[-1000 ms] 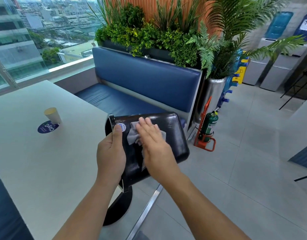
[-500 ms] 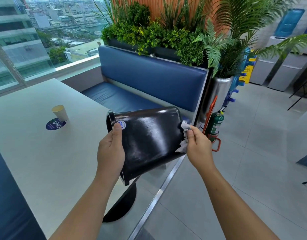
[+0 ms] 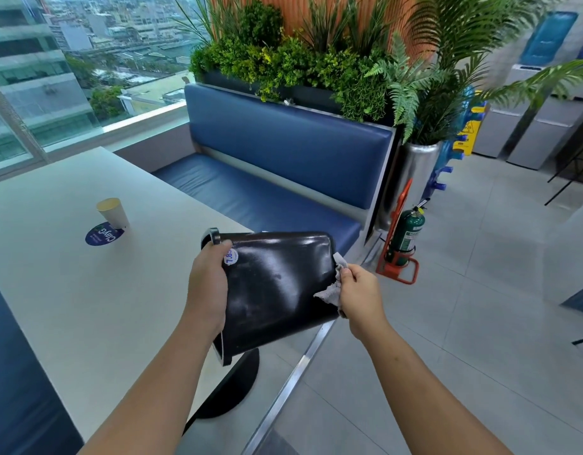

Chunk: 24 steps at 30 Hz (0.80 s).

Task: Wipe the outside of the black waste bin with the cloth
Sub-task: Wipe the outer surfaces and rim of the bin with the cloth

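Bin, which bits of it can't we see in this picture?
Head view:
- Inside of the bin: its own black wall hides it.
- Its bottom end: turned away, with the cloth and right hand against that edge.
- Sticker: partly covered by the left hand, so its writing is cut short.
- Fire extinguisher label: too small to read.

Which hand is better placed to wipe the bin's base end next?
Right. The right hand pinches the cloth at the base edge of the black waste bin, while the left hand grips its rim, holding it tipped sideways.
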Each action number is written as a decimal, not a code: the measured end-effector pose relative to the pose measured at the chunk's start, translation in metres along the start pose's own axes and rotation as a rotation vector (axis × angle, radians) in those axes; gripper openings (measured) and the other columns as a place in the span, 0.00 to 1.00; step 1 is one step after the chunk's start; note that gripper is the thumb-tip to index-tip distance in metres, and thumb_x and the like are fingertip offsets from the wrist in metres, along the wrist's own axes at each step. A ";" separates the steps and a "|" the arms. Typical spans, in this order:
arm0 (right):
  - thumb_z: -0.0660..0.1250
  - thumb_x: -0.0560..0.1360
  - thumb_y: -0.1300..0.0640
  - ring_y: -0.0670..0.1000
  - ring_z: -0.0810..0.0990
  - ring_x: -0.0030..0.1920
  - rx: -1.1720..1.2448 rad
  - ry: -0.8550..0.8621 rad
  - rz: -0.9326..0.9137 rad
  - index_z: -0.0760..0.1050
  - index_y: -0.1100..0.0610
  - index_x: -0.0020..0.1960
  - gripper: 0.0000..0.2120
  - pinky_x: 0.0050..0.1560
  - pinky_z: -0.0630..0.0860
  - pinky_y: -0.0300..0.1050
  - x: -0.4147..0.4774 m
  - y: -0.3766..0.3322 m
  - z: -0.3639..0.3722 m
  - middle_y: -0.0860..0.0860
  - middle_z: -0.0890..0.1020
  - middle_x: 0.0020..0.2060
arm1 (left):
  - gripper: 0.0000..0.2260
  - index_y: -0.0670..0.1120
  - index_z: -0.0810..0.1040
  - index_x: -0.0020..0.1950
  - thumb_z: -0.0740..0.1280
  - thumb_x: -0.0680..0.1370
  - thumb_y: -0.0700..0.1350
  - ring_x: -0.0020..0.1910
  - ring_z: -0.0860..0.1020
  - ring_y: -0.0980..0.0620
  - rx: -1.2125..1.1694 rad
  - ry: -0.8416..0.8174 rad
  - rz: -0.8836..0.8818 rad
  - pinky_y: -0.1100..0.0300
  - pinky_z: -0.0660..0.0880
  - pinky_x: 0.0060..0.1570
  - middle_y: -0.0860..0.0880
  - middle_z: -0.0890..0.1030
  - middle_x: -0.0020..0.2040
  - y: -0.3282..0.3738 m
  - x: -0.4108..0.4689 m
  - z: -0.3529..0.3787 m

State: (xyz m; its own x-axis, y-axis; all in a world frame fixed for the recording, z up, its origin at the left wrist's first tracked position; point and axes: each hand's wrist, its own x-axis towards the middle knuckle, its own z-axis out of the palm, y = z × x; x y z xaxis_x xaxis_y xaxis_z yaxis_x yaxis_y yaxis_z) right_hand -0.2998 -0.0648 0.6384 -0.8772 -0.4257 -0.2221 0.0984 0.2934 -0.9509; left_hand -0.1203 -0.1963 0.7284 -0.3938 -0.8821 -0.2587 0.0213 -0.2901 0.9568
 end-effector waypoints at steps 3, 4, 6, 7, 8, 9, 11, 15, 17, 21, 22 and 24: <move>0.57 0.86 0.57 0.53 0.74 0.35 -0.020 0.011 0.033 0.76 0.61 0.47 0.14 0.26 0.69 0.42 -0.004 0.011 0.008 0.55 0.77 0.37 | 0.34 0.42 0.82 0.49 0.57 0.76 0.73 0.49 0.85 0.40 0.147 0.108 0.021 0.44 0.80 0.56 0.42 0.88 0.45 -0.001 0.011 0.001; 0.56 0.86 0.57 0.54 0.75 0.35 -0.018 0.016 0.034 0.76 0.61 0.48 0.14 0.27 0.70 0.43 -0.005 0.012 0.009 0.56 0.77 0.38 | 0.39 0.40 0.82 0.50 0.55 0.75 0.77 0.51 0.85 0.39 0.216 0.111 0.023 0.42 0.80 0.59 0.40 0.87 0.47 -0.001 0.014 -0.001; 0.56 0.86 0.58 0.54 0.77 0.38 -0.020 0.043 0.011 0.77 0.60 0.48 0.14 0.34 0.74 0.47 -0.006 0.012 0.010 0.55 0.80 0.39 | 0.38 0.43 0.82 0.50 0.52 0.79 0.75 0.51 0.84 0.41 0.313 0.090 0.026 0.43 0.79 0.61 0.41 0.87 0.47 0.004 0.014 0.000; 0.56 0.86 0.58 0.55 0.78 0.39 -0.020 0.062 -0.008 0.77 0.59 0.47 0.14 0.38 0.75 0.49 -0.006 0.012 0.010 0.54 0.80 0.39 | 0.33 0.45 0.83 0.50 0.52 0.82 0.72 0.50 0.85 0.43 0.326 0.079 0.024 0.44 0.80 0.60 0.43 0.87 0.46 0.007 0.014 0.002; 0.56 0.86 0.58 0.55 0.77 0.40 -0.014 0.077 -0.020 0.76 0.57 0.44 0.14 0.41 0.74 0.50 -0.007 0.012 0.011 0.53 0.80 0.38 | 0.30 0.47 0.83 0.49 0.53 0.84 0.69 0.50 0.85 0.44 0.327 0.066 0.025 0.45 0.80 0.60 0.44 0.87 0.46 0.010 0.014 0.003; 0.56 0.85 0.58 0.54 0.76 0.39 0.000 0.088 -0.027 0.74 0.55 0.42 0.15 0.41 0.73 0.51 -0.007 0.011 0.010 0.52 0.78 0.36 | 0.27 0.49 0.83 0.48 0.54 0.84 0.66 0.50 0.85 0.44 0.327 0.041 0.024 0.44 0.81 0.60 0.45 0.88 0.46 0.013 0.016 0.004; 0.56 0.85 0.57 0.54 0.76 0.39 0.006 0.101 -0.044 0.73 0.54 0.40 0.16 0.41 0.72 0.52 -0.006 0.010 0.010 0.50 0.78 0.35 | 0.23 0.48 0.83 0.48 0.56 0.84 0.62 0.49 0.86 0.44 0.315 0.004 0.000 0.43 0.82 0.59 0.43 0.88 0.46 0.017 0.021 0.004; 0.56 0.86 0.57 0.53 0.79 0.41 -0.006 0.141 -0.094 0.75 0.54 0.44 0.15 0.44 0.78 0.56 -0.004 0.003 0.004 0.52 0.80 0.38 | 0.17 0.45 0.85 0.55 0.60 0.87 0.54 0.42 0.86 0.47 0.167 -0.070 -0.130 0.54 0.82 0.41 0.42 0.89 0.45 0.022 0.026 0.001; 0.57 0.86 0.57 0.53 0.79 0.41 0.005 0.152 -0.115 0.76 0.53 0.44 0.15 0.43 0.77 0.55 -0.003 0.002 0.002 0.51 0.80 0.39 | 0.15 0.44 0.85 0.56 0.62 0.87 0.50 0.41 0.87 0.47 0.091 -0.074 -0.145 0.56 0.82 0.39 0.43 0.89 0.46 0.022 0.026 0.000; 0.57 0.86 0.58 0.51 0.79 0.41 0.003 0.134 -0.151 0.77 0.52 0.45 0.14 0.44 0.76 0.52 -0.003 0.001 -0.001 0.49 0.80 0.39 | 0.13 0.45 0.84 0.53 0.64 0.80 0.52 0.35 0.84 0.47 -0.035 -0.043 -0.176 0.56 0.82 0.36 0.43 0.85 0.44 0.022 0.023 0.000; 0.57 0.86 0.58 0.51 0.78 0.41 -0.001 0.126 -0.161 0.77 0.52 0.46 0.14 0.43 0.75 0.51 -0.004 0.000 -0.001 0.48 0.80 0.38 | 0.15 0.46 0.84 0.52 0.64 0.80 0.55 0.36 0.84 0.47 -0.052 -0.045 -0.184 0.55 0.82 0.38 0.44 0.86 0.44 0.021 0.021 0.001; 0.56 0.87 0.58 0.49 0.78 0.41 -0.020 0.121 -0.183 0.76 0.52 0.46 0.14 0.42 0.74 0.46 -0.007 -0.002 -0.002 0.47 0.80 0.39 | 0.19 0.47 0.86 0.51 0.64 0.81 0.61 0.38 0.86 0.46 -0.078 -0.056 -0.205 0.52 0.83 0.44 0.45 0.89 0.45 0.021 0.020 0.003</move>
State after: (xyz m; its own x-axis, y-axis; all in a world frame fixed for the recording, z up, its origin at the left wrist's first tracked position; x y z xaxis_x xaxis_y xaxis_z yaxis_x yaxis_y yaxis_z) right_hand -0.2949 -0.0604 0.6427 -0.9297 -0.3680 -0.0179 -0.0755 0.2378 -0.9684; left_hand -0.1305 -0.2183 0.7435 -0.4471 -0.7806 -0.4367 0.0056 -0.4907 0.8713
